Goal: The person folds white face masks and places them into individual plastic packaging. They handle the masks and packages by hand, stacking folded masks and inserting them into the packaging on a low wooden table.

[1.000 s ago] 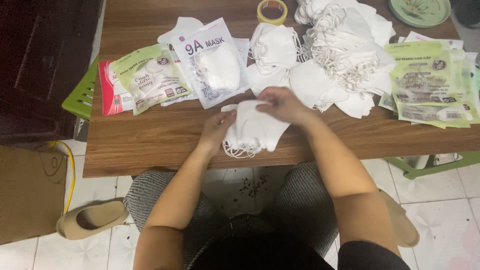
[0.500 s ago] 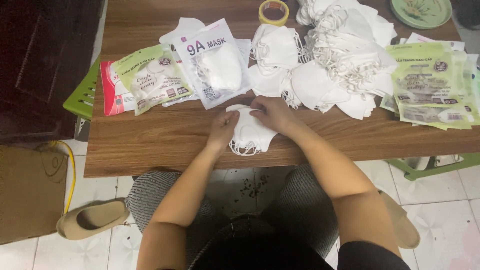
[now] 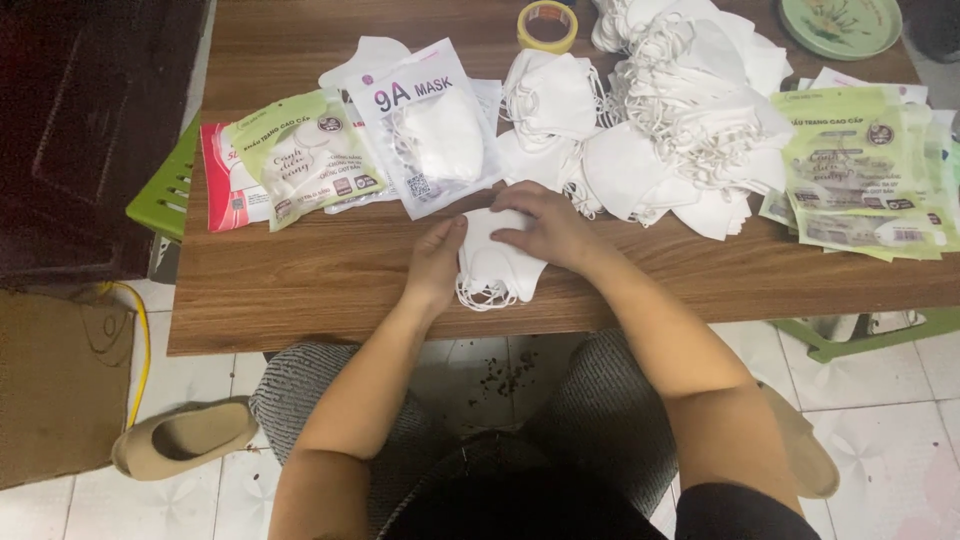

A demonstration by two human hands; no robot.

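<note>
White face masks (image 3: 497, 262), a small folded stack, are lying at the desk's (image 3: 330, 275) near edge, with both hands pressing them flat. The left hand (image 3: 437, 262) is bracing their side, fingers together; the right hand (image 3: 545, 225) is lying palm-down on top. The dangling ear loops could be snagging, likely dragging the stack off the edge.

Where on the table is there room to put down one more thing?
Bare wood shows on the table along the near edge, left of the left hand and below the packets. More lies right of the right hand, below the mask pile. The far half is crowded.
</note>
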